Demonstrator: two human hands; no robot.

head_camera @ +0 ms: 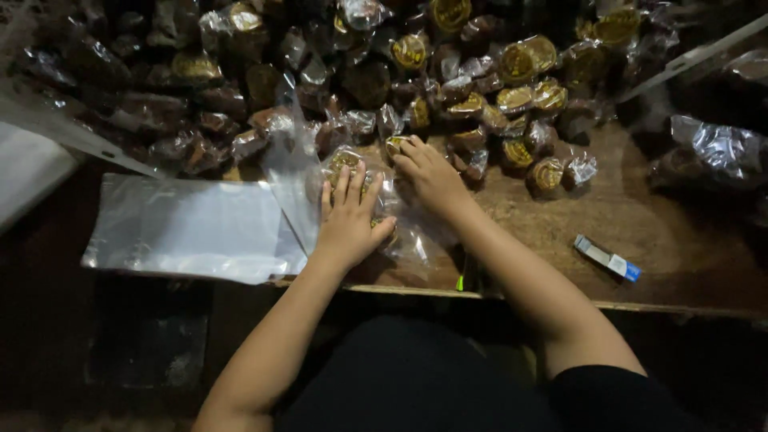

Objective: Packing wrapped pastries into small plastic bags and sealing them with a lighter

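Left hand [348, 220] lies flat, palm down and fingers spread, pressing on a clear bag [404, 232] that rests on the wooden table [640, 216]; it presses rather than grips, nothing closed in it. Under its fingertips sits a wrapped round cake [344, 162] with a gold label, inside or beneath the film (which of the two cannot be told). Right hand [428, 176] reaches beyond the left, toward the heap, fingertips curled on another wrapped cake [394, 145] at the heap's near edge; whether it is pinched or only touched cannot be told. That cake lies just ahead of the right fingertips and beside the bag's far end, so the right hand is the nearer. The heap of cakes [496, 96] spreads across the far side. A stack of flat empty bags [188, 228] lies just left of the left hand
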